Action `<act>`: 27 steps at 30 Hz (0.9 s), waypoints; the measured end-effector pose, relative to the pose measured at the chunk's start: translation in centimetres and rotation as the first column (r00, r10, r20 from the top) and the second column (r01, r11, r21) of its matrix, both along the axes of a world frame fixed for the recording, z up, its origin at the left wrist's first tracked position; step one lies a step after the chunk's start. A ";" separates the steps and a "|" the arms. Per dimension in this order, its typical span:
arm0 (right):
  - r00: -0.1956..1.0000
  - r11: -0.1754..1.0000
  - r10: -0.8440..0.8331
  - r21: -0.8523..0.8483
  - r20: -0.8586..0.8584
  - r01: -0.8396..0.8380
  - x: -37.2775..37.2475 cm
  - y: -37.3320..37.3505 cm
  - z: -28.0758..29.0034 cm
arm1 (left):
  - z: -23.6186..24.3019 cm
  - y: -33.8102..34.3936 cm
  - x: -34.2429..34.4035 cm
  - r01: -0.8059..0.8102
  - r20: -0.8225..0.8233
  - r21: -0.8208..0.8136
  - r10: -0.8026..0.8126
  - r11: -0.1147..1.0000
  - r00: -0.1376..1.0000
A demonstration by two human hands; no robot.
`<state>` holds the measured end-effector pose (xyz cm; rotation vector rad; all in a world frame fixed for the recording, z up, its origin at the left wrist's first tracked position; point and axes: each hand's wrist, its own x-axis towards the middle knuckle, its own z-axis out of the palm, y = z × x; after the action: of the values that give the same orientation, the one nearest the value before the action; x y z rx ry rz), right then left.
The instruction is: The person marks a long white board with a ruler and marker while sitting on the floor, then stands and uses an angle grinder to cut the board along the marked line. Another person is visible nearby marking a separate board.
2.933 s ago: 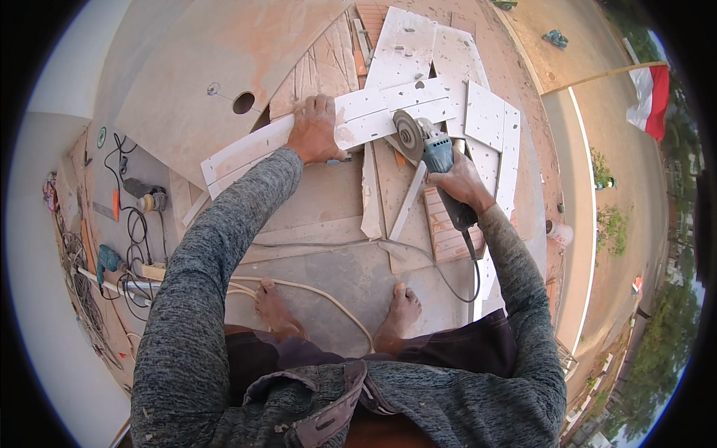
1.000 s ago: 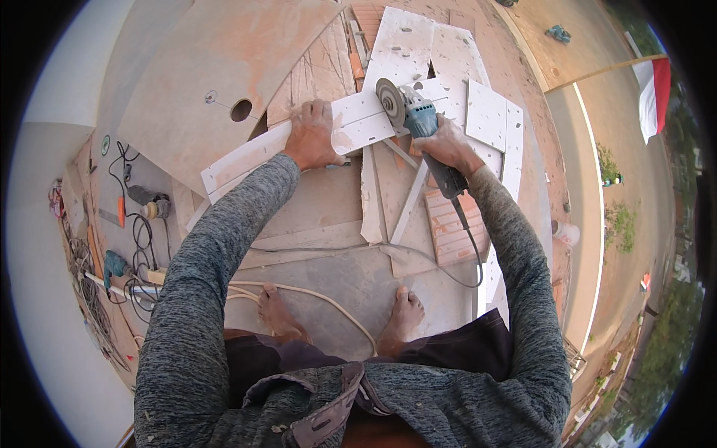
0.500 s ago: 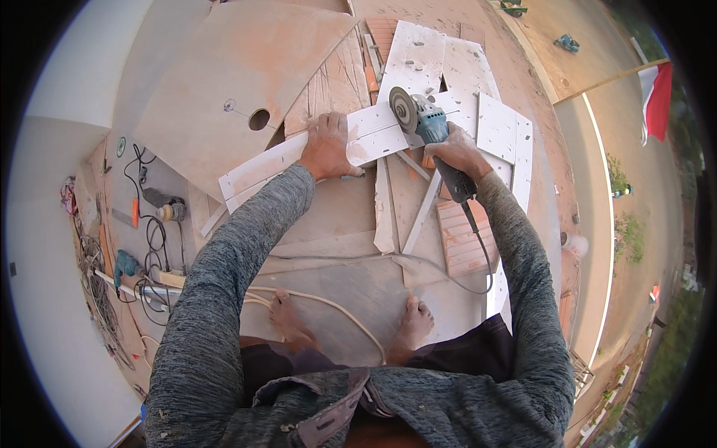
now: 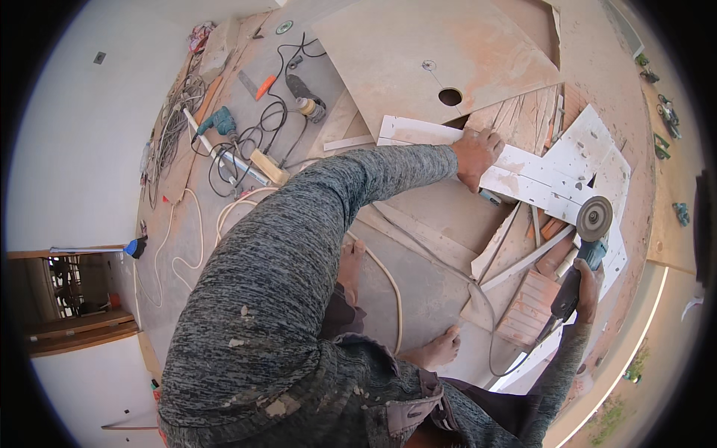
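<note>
My left hand [image 4: 478, 158] grips a long white board [image 4: 521, 173] with lines across it, its fingers curled over the far edge. My right hand [image 4: 584, 290] is wrapped round a blue and black angle grinder [image 4: 591, 252], whose disc [image 4: 594, 218] is raised at the board's right end, over white offcuts [image 4: 585, 138]; whether the disc touches them I cannot tell. A large beige sheet [image 4: 388, 52] with a dark round hole lies beyond my left hand. Pink tile pieces [image 4: 523, 306] and narrow strips [image 4: 526, 259] lie below the board. The grinder's cable runs down from its handle.
To the left lie a blue drill [image 4: 218, 122], another power tool [image 4: 306, 101], a square with an orange handle [image 4: 265, 85], tangled cables [image 4: 179, 112] and a hose [image 4: 392, 299] by my bare feet. A white wall [image 4: 89, 149] has an opening [image 4: 71, 287]. A paved lane [image 4: 666, 246] runs at far right.
The view has swung left, showing more wall and an opening. The grinder's disc has moved away from beside my left hand toward the board's right end and now faces upward.
</note>
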<state>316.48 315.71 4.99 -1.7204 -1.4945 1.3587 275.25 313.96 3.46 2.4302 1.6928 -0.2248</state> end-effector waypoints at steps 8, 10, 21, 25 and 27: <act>0.994 0.994 -0.109 -0.021 -0.011 0.109 2.9 -2.5 1.7 | 0.9 1.0 3.0 -0.233 0.186 0.107 0.211 0.967 0.960; 0.993 0.993 -0.116 -0.022 0.010 0.117 4.1 -2.1 0.5 | 1.8 2.1 4.4 -0.328 0.225 0.107 0.298 0.939 0.928; 0.992 0.991 -0.127 -0.047 -0.021 0.125 2.5 -4.1 2.4 | 1.4 8.6 10.5 -0.598 0.171 -0.042 0.595 0.801 0.785; 0.993 0.993 -0.116 -0.020 -0.022 0.116 3.0 -4.7 2.1 | 1.1 10.2 11.6 -0.626 0.057 -0.089 0.631 0.775 0.774; 0.995 0.995 -0.092 -0.038 -0.044 0.090 3.2 -4.7 1.6 | 1.2 10.7 11.9 -0.632 0.024 -0.112 0.638 0.767 0.769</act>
<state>319.68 311.06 6.58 -1.7456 -1.3584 1.3756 287.15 324.64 4.62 1.6313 2.2903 -0.1279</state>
